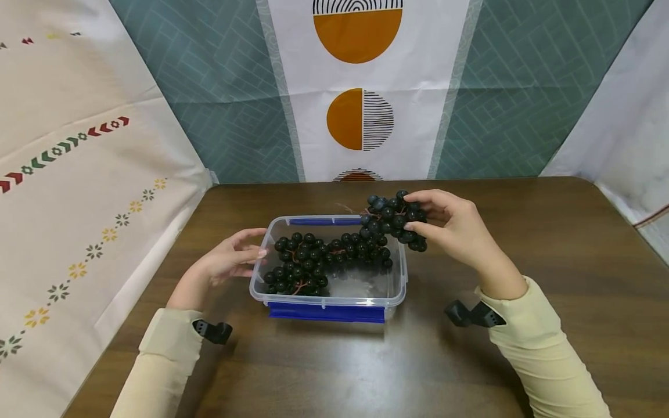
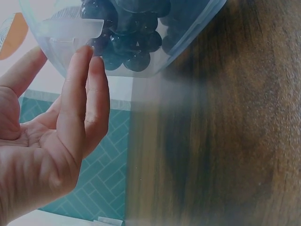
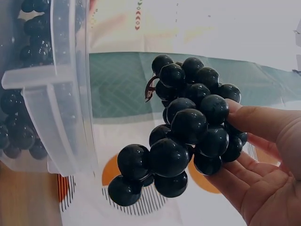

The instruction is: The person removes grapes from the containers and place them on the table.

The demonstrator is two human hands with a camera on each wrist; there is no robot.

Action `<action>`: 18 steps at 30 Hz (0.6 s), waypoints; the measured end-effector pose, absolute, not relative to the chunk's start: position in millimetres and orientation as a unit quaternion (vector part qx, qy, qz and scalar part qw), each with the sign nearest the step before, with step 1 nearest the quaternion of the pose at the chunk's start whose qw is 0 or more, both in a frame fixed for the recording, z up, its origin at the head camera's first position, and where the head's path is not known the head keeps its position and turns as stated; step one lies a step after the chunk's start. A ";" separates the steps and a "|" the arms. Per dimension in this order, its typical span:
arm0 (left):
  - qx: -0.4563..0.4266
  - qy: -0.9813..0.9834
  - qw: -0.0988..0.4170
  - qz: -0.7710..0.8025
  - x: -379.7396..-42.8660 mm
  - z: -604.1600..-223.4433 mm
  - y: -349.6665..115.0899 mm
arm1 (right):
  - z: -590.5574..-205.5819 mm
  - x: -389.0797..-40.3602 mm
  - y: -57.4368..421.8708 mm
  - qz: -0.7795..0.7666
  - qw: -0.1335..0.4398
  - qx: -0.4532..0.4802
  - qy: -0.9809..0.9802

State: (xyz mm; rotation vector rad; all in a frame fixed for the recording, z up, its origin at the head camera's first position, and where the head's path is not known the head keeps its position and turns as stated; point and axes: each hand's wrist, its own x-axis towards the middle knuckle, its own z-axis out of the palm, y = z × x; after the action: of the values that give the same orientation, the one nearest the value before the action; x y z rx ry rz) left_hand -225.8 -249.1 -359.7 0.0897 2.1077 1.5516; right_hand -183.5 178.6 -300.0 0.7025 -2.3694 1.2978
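My right hand (image 1: pixel 452 226) holds a bunch of dark grapes (image 1: pixel 389 217) between thumb and fingers, up over the right back corner of a clear plastic container (image 1: pixel 329 301). In the right wrist view the held grapes (image 3: pixel 188 122) hang beside the container wall (image 3: pixel 70 94), apart from it, with a short reddish stem showing. Inside the container lie more dark grapes (image 1: pixel 300 261), on its left side and along the back. My left hand (image 1: pixel 232 258) is at the container's left end, its fingers fairly straight and the fingertips (image 2: pixel 84 52) touching the outside near a clear latch (image 2: pixel 70 29).
The container stands on a brown wooden table (image 1: pixel 334 366) and has blue latches (image 1: pixel 326 312) at front and back. Behind the table hangs a teal and white patterned cloth (image 1: pixel 225 87). A white embroidered cloth (image 1: pixel 78 203) covers the left side.
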 end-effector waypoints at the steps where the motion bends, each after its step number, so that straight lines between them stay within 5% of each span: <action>1: 0.033 0.778 0.259 0.572 -226.3 -359.3 -249.2 | -299.3 -184.1 179.7 0.458 0.174 0.245 -0.837; 18: 0.046 0.768 0.267 0.581 -226.8 -361.0 -251.7 | -297.4 -191.4 194.7 0.454 0.155 0.192 -0.856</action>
State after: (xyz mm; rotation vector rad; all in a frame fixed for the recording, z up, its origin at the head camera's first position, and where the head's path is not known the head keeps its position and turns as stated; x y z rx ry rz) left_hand -226.8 -251.7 -361.0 0.1250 2.0729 1.5678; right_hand -191.4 194.7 -297.4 0.5506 -2.4536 1.3001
